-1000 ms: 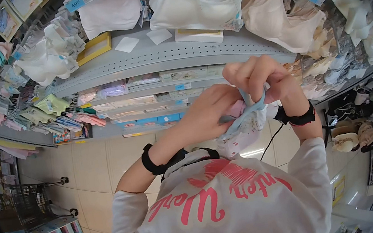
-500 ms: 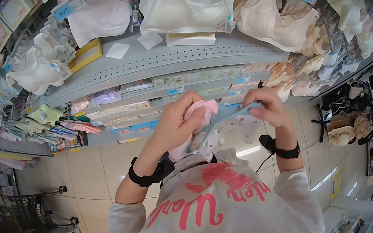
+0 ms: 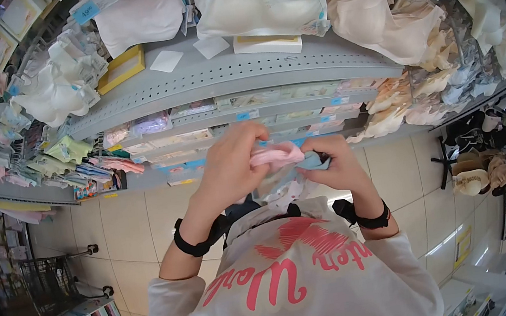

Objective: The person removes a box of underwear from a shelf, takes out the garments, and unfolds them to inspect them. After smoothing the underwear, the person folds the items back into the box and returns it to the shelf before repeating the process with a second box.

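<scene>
My left hand (image 3: 232,167) and my right hand (image 3: 334,166) are close together in front of my chest, both closed on a small bundle of soft garments. A pink piece (image 3: 273,155) shows on top between my fingers. A light blue piece (image 3: 314,161) lies under my right hand's fingers, and a white piece with small red dots (image 3: 289,190) hangs below. Both wrists wear black straps. My white sweatshirt with pink lettering (image 3: 287,275) fills the lower middle.
A grey perforated store shelf (image 3: 223,75) stands ahead, with white and beige bras (image 3: 261,0) hanging above and packaged garments (image 3: 146,124) on lower shelves. A wire shopping cart (image 3: 42,281) stands on the tiled floor at left. Shoes and slippers (image 3: 479,176) lie at right.
My hands dropped from in front of the shelf edge and came together at chest height. The blue piece, stretched between them half a second ago, is now bunched with the pink one.
</scene>
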Tool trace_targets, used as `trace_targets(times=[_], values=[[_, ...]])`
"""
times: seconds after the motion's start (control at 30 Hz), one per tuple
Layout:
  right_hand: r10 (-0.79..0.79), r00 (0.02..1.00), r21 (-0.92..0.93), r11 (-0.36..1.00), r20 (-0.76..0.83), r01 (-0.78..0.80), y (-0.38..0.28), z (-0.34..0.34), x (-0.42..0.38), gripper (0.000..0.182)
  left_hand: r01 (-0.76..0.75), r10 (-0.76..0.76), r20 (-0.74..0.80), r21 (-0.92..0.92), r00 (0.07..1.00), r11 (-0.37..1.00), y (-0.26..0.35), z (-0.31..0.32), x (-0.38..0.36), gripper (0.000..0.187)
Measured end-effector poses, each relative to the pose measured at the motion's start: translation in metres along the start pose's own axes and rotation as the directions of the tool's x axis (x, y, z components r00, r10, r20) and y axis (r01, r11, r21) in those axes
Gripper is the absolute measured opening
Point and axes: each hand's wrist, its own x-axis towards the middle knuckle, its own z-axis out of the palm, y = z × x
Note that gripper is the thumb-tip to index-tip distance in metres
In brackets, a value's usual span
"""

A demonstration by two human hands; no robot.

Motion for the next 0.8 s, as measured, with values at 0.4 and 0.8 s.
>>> trace_targets(times=[0.4, 0.8], values=[[-0.044, 0.997, 0.236, 0.970, -0.055, 0.056, 0.021, 0.003, 0.001, 0.015, 0.413, -0.377, 0.223, -0.715, 0.899, 0.564, -0.013, 0.012, -0.025, 0.010], [-0.070, 0.997, 0.198, 0.978, 0.024, 0.064, 0.022, 0.005, 0.003, 0.015, 0.518, -0.443, 0.389, -0.828, 0.807, 0.215, -0.013, 0.000, -0.038, 0.019]])
